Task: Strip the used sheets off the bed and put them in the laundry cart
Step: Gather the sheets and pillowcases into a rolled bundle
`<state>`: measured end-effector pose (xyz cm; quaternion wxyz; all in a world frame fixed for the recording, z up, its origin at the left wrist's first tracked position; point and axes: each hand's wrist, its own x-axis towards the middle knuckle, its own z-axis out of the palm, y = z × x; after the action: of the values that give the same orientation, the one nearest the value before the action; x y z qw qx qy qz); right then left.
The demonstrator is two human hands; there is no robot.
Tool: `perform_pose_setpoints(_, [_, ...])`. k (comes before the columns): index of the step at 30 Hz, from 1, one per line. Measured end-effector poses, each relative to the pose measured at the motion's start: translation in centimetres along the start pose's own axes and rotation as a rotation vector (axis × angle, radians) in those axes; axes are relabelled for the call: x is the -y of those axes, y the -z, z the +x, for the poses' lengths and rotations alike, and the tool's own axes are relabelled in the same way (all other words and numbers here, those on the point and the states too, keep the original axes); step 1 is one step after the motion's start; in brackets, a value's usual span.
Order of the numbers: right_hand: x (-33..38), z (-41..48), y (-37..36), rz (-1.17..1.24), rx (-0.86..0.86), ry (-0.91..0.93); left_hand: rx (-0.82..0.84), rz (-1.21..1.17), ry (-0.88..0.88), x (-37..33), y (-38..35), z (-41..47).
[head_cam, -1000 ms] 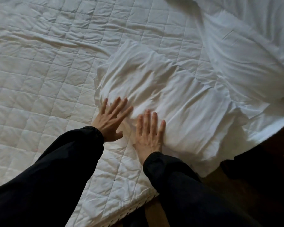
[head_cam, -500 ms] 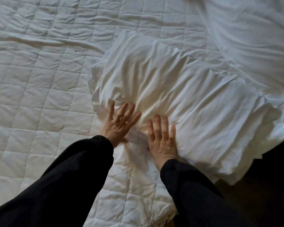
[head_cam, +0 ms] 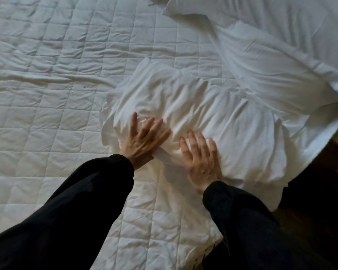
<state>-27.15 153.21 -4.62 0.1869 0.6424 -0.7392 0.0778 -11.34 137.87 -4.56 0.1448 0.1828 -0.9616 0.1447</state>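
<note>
Your left hand [head_cam: 142,141] and right hand [head_cam: 200,158] press flat, gripping nothing, on the bunched sheet [head_cam: 213,114]; its bulk extends rightward, nearer your right.

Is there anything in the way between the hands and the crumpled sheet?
Nothing visible. The left hand and right hand both rest flat on the sheet, fingers straight. The laundry cart is out of view, so that path cannot be judged.

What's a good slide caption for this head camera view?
Left hand and right hand press flat on a bunched white sheet atop the quilted mattress pad.
</note>
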Motion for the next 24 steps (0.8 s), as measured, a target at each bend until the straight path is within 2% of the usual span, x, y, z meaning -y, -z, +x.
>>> perform_pose_setpoints(6, [-5.3,4.2,3.6,0.035,0.149,-0.041,0.139,-0.043,-0.023,0.9,4.0,5.1])
perform_pose_setpoints(9, [-6.9,6.5,5.7,0.110,0.280,-0.159,0.236,-0.027,0.012,0.8,5.3,7.7])
perform_pose_setpoints(14, [-6.7,8.1,6.8,0.118,0.366,-0.322,0.383,0.041,0.075,1.4,5.3,12.6])
perform_pose_setpoints(19, [-4.2,7.8,5.8,0.078,0.371,-0.420,0.367,-0.049,0.087,2.3,4.3,13.8])
perform_pose_setpoints(24, [-4.5,8.4,4.3,-0.013,0.423,-0.423,0.333,-0.104,0.096,2.6,4.0,14.3])
